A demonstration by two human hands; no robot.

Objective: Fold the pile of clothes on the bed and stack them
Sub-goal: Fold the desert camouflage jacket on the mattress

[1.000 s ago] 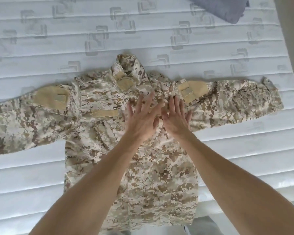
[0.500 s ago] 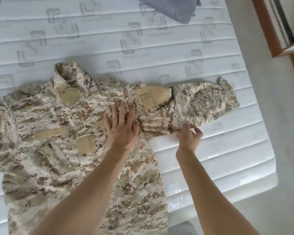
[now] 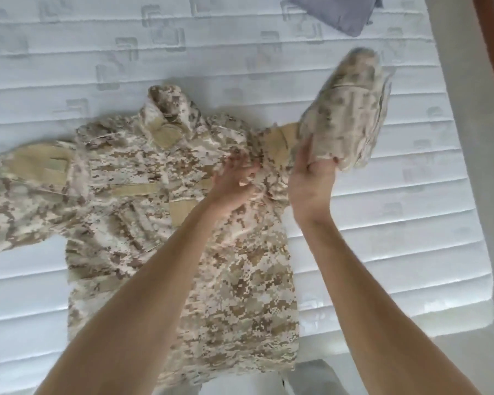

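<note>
We have lifted the jacket's (image 3: 154,201) sleeve (image 3: 345,109); right hand (image 3: 311,183) grips it, left hand (image 3: 234,181) presses flat. No readable writing.

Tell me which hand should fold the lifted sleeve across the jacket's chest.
Right. The right hand grips the raised sleeve, so it probably just swings it over, while the left hand presses the camouflage jacket near that shoulder.

You get no readable text here. The mattress (image 3: 382,223) carries only embossed square motifs, no letters you can make out. The camouflage jacket (image 3: 240,280) has plain tan patches, nothing written on them.
</note>
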